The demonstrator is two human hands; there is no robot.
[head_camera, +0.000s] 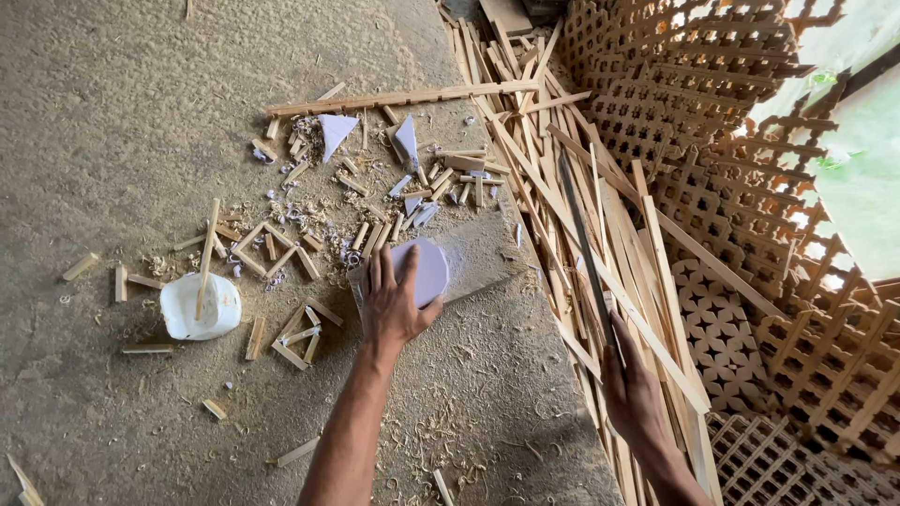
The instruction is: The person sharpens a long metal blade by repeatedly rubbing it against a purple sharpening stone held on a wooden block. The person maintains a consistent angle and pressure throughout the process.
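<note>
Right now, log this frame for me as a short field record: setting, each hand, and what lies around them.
Setting: sawdust-covered floor, wood shavings everywhere
Left hand: pressing a pale lilac sheet onto a flat wooden block
Right hand: gripping a long dark blade, pointing away over a pile of wooden slats
Left of hands: white plastic tub with a stick in it, short wood offcuts
Right edge: stacked wooden lattice panels

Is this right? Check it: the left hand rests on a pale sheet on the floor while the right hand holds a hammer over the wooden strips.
Not quite. The head view shows the right hand holding a long saw blade, not a hammer, over the wooden strips. The rest stands: the left hand rests on the pale sheet on the floor.
</note>
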